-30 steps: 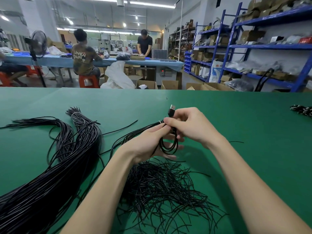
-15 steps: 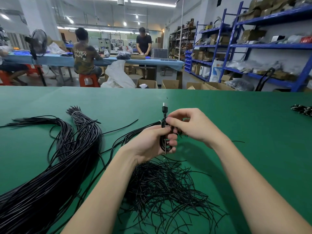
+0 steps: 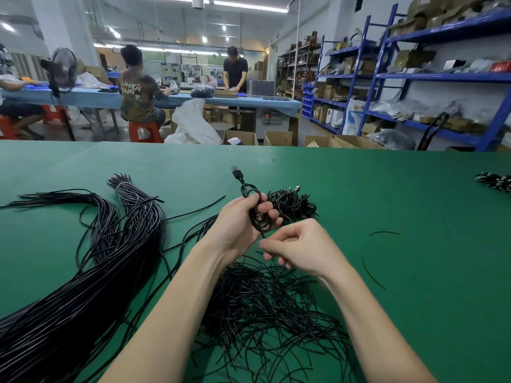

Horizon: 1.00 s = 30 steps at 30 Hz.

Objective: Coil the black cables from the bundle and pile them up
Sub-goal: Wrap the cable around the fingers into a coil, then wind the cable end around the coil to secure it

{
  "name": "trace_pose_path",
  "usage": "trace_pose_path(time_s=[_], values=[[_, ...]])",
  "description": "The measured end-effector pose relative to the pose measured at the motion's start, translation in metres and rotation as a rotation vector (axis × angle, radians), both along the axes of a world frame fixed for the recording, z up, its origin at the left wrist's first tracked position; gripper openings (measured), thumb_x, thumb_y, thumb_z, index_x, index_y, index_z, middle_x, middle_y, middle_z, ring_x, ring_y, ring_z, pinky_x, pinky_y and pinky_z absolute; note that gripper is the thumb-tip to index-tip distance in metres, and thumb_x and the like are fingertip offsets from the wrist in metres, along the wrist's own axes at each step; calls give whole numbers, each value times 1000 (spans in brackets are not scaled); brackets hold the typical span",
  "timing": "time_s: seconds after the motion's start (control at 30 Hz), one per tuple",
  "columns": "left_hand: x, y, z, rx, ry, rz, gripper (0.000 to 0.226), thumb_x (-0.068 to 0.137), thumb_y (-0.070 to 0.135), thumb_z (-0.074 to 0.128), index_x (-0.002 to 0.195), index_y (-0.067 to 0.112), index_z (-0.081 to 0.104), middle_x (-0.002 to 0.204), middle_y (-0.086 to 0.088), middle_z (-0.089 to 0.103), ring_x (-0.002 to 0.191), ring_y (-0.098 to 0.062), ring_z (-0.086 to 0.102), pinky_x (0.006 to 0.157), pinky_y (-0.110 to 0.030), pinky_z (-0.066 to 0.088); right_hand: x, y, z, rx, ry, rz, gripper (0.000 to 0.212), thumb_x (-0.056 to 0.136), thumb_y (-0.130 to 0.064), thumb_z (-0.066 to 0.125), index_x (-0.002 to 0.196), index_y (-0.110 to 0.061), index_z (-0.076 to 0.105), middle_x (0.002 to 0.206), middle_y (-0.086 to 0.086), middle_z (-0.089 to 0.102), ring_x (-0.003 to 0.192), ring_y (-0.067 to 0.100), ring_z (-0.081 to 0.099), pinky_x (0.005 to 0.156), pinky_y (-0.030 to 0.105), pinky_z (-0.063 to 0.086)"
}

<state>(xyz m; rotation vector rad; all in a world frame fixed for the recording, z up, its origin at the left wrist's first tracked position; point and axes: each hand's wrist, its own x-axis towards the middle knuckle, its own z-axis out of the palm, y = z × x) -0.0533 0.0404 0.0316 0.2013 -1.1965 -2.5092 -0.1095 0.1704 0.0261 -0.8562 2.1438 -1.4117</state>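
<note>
Gripping the coiled cable above the green table, your left hand pinches its loops; your right hand pinches a thin tie. Light and springy, it likely uncoils unless held mid-loop.

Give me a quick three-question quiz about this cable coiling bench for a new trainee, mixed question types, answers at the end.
1. True or false: the left hand grips the coiled cable.
2. Where is the pile of coiled cables? A) beyond the hands B) on the blue shelves C) in a cardboard box
3. Fill in: the big cable bundle lies on the person's ____ side of the green table.

Key: 1 true; 2 A; 3 left. The right hand pinches a thin black strand.
</note>
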Motion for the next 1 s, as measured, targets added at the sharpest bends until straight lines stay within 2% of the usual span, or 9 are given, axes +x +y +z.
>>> trace_pose_path(time_s=[0.13, 0.2, 0.33, 0.47, 0.57, 0.7, 0.8, 0.87, 1.0], values=[[-2, 0, -3, -7, 0, 19, 23, 108, 13, 33, 90, 10, 46, 64, 3, 40, 53, -11, 42, 64, -30, 47, -1, 3, 0, 52, -41, 57, 13, 89, -15, 78, 81, -5, 78, 75, 8, 77, 50, 9, 56, 48, 18, 48], [-2, -1, -5, -77, -23, 33, 25, 109, 16, 33, 89, 12, 47, 61, 6, 37, 50, -9, 37, 55, -26, 46, -5, 8, 8, 74, -25, 70, 18, 86, -29, 79, 83, -11, 78, 77, 1, 78, 54, 5, 60, 50, 17, 49], [0, -1, -5, -317, -100, -12, 27, 109, 22, 35, 85, 17, 45, 57, 11, 32, 47, -7, 29, 42, -19, 34, -20, 12, 26, -68, 77, -115, 31, 79, -56, 76, 93, -28, 77, 84, -14, 76, 60, -3, 63, 50, 16, 48], [-1, 9, -8, -578, -148, -65, 28, 110, 28, 35, 87, 19, 49, 61, 9, 35, 49, -6, 28, 43, -17, 29, -22, -10, 36, -83, 181, -115, 29, 80, -54, 78, 93, -28, 80, 73, -12, 72, 62, 1, 59, 63, 23, 46], [1, 8, -7, -682, -175, -68, 28, 110, 24, 32, 87, 22, 48, 65, 8, 40, 49, -5, 31, 46, -17, 30, -26, -20, 41, -43, 252, -182, 28, 76, -49, 84, 88, -24, 81, 72, -10, 73, 59, 0, 58, 61, 18, 41], [2, 6, -5, -663, -179, -73, 50, 108, 20, 34, 71, 33, 64, 63, 8, 40, 51, -6, 29, 47, -19, 25, -31, -25, 45, 19, 266, -185, 30, 72, -49, 87, 85, -23, 78, 78, -6, 74, 55, 3, 56, 59, 22, 43], [-1, 8, -3, -604, -212, -103, 32, 105, 19, 34, 79, 22, 53, 63, 6, 34, 51, -9, 26, 48, -23, 21, -37, -25, 47, 58, 263, -166, 23, 76, -41, 85, 74, -20, 75, 64, -7, 69, 55, 7, 57, 59, 22, 43], [-2, 8, 1, -506, -224, -154, 30, 105, 22, 28, 85, 19, 51, 60, 8, 29, 50, -9, 23, 46, -20, 20, -43, -24, 45, 22, 156, -146, 21, 79, -30, 83, 68, -15, 74, 53, -5, 63, 45, 6, 53, 60, 23, 43], [-4, 10, 1, -383, -206, -128, 24, 105, 17, 29, 95, 13, 51, 62, 6, 31, 55, -10, 21, 48, -21, 17, -50, -22, 37, -93, -85, -187, 14, 81, -14, 84, 72, -11, 74, 62, 2, 66, 42, 3, 53, 62, 21, 52]])
